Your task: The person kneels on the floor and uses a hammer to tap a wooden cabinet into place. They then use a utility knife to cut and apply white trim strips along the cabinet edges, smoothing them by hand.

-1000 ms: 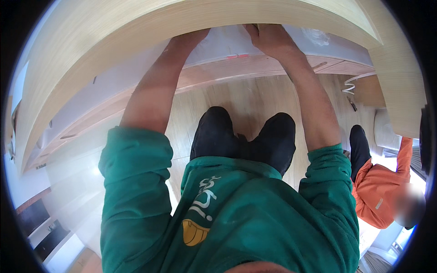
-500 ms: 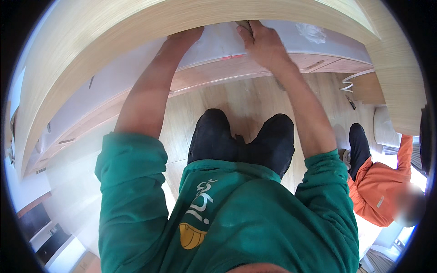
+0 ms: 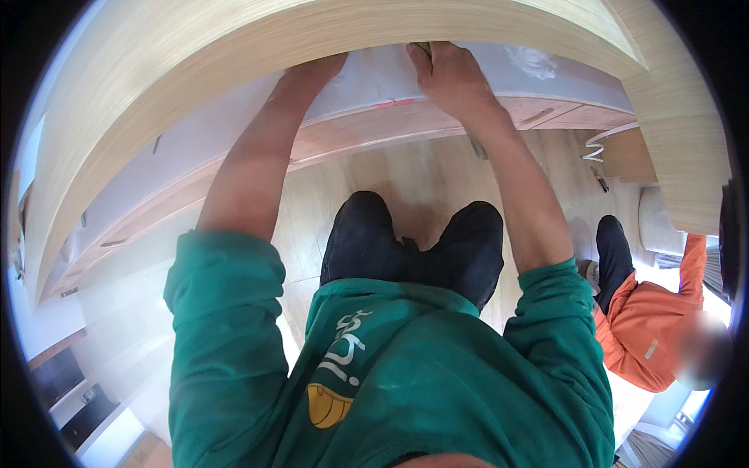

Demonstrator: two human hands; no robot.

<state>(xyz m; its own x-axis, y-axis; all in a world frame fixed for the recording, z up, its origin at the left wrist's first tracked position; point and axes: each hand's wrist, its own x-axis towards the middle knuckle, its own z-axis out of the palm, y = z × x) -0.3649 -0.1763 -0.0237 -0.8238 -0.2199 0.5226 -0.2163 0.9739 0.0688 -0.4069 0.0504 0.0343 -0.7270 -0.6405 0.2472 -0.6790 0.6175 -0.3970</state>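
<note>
Right hand (image 3: pixel 456 76): While its fingertips tuck in at the edge of the board overhead, it grips, thumb and fingers closed with little gap, a small drab piece (image 3: pixel 422 45).
Drab piece: just a sliver on show, right up against the board's rim; it lies above the pale surface, and its kind cannot be told from here.
Left hand (image 3: pixel 316 72): across to the left, well apart from the right one, and its fingertips slip behind the board; how far they are spread, and whether they have hold of anything, cannot be told.
What's changed: compared with a second ago, the right hand has come back a touch and leftward, and the piece it pinches now shows; the left has edged left too.
What it means: the right looks like the busier hand, the work seemingly close in under the board (image 3: pixel 374 30).
Pale surface (image 3: pixel 374 72): between and below the hands, with a red streak (image 3: pixel 394 103) along its front edge and crumpled clear plastic (image 3: pixel 532 61) to the right.
Floor (image 3: pixel 421 168): a greyish thing (image 3: pixel 477 148) peeks out beside the right forearm; a white coiled strip (image 3: pixel 595 147) and a dark tool (image 3: pixel 599 179) farther right.
Co-worker (image 3: pixel 644 331): over on the far right, orange sleeve raised.
</note>
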